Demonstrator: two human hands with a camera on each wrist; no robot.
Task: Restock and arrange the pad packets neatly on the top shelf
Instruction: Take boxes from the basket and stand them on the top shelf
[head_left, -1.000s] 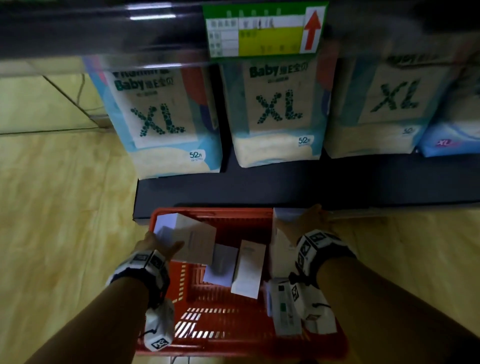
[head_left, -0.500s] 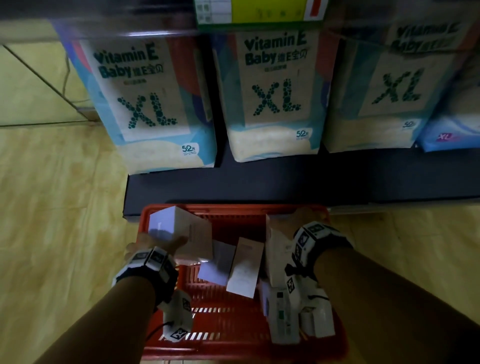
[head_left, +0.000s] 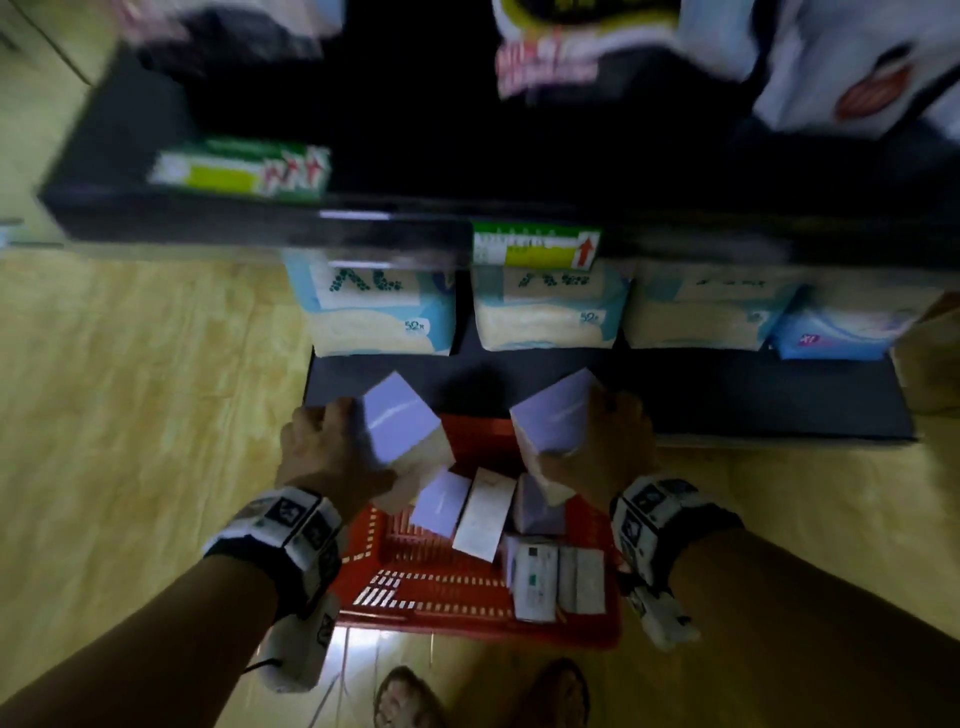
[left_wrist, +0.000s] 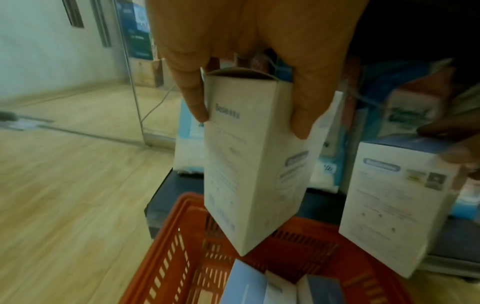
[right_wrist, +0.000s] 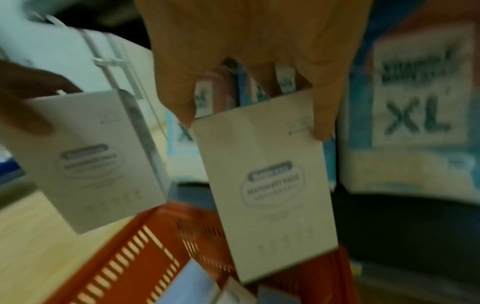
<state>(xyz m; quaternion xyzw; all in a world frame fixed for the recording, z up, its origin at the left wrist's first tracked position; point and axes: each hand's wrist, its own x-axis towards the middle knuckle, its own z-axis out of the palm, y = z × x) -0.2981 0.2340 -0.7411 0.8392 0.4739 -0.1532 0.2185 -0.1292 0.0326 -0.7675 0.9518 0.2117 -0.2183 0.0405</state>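
Each hand holds one white pad box above the red basket (head_left: 415, 597). My left hand (head_left: 332, 452) grips a box (head_left: 400, 426) by its top end, thumb on one side and fingers on the other; in the left wrist view that box (left_wrist: 249, 164) hangs upright over the basket (left_wrist: 182, 257). My right hand (head_left: 608, 441) grips a second box (head_left: 556, 415); the right wrist view shows its front (right_wrist: 270, 185) printed "maternity pads". Several more boxes (head_left: 483, 514) lie in the basket. The dark shelf (head_left: 260, 218) above is blurred.
XL diaper packs (head_left: 379, 312) stand in a row on the low dark shelf (head_left: 727, 395) behind the basket. A green and yellow price tag (head_left: 535, 249) hangs on the shelf edge above them. Wooden floor (head_left: 130, 415) spreads to the left. Two feet (head_left: 405, 696) stand below the basket.
Both hands have lifted their boxes up out of the basket. The head view has swung upward, bringing a higher shelf into sight.
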